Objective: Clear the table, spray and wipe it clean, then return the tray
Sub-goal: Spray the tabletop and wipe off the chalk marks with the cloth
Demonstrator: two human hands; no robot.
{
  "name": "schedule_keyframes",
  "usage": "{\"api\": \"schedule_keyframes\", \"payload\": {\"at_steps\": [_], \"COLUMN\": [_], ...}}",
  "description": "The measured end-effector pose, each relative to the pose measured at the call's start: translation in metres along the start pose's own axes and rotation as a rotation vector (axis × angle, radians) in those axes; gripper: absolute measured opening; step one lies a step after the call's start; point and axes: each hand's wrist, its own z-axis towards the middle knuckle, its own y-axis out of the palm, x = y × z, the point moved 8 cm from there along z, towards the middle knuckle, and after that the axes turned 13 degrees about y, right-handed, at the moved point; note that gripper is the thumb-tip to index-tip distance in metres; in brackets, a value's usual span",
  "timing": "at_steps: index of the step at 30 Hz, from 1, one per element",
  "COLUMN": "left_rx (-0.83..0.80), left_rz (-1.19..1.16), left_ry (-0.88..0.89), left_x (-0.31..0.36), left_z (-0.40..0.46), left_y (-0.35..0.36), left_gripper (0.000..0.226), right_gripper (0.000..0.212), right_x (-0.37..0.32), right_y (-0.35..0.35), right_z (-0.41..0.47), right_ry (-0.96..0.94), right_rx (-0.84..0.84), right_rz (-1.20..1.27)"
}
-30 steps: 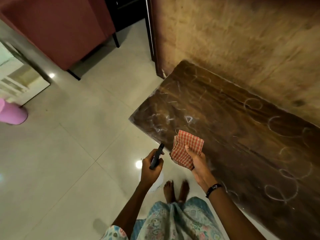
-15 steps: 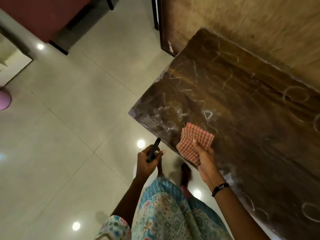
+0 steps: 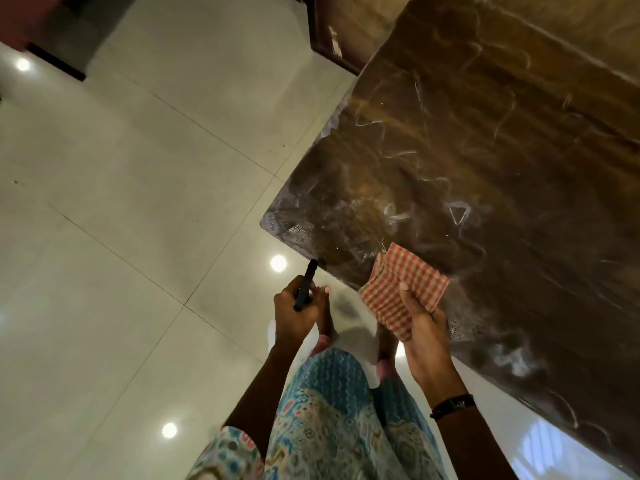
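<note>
A dark wooden table [image 3: 485, 188] marked with white chalk scribbles fills the right side of the head view. My right hand [image 3: 420, 327] grips a folded red-and-white checked cloth [image 3: 405, 285] just at the table's near edge. My left hand [image 3: 298, 310] holds the black top of a spray bottle [image 3: 304, 285] over the floor, left of the table's corner; the bottle's body is hidden below my hand. No tray is in view.
Glossy pale floor tiles [image 3: 138, 202] spread to the left, with ceiling lights mirrored in them. A dark furniture leg [image 3: 59, 64] stands at the far upper left. A wooden panel [image 3: 346, 32] rises behind the table's far corner.
I have stepped closer to the table, so its corner looms larger. Both hands keep their grips; the cloth now reaches over the table's near edge.
</note>
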Motion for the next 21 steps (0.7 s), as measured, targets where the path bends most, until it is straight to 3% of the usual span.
{"api": "schedule_keyframes", "payload": {"at_steps": [11,14,16,18,21], "left_rx": [0.064,0.053,0.042,0.026,0.021], "left_rz": [-0.001,0.018,0.007,-0.001,0.01], "left_ry": [-0.005,0.008,0.014,0.017,0.016], "left_x": [-0.023,-0.022,-0.022,-0.022,-0.022], "left_z": [0.034,0.049,0.057,0.062,0.065], "left_y": [-0.037,-0.044,-0.045,-0.046,-0.053], "left_gripper": [0.022,0.021,0.02,0.021,0.019], "right_gripper": [0.038,0.052,0.055,0.045,0.058], "right_x": [0.008,0.004,-0.004,-0.018,-0.022], "right_y": [0.036,0.043,0.049,0.06,0.097], "right_z": [0.009,0.006,-0.001,-0.016,-0.022], "right_ry": [-0.047,-0.133,-0.3,-0.581,-0.967], "right_rx": [0.025,0.069,0.115,0.203,0.195], "right_rz": [-0.078,-0.213,-0.368,-0.578,-0.961]}}
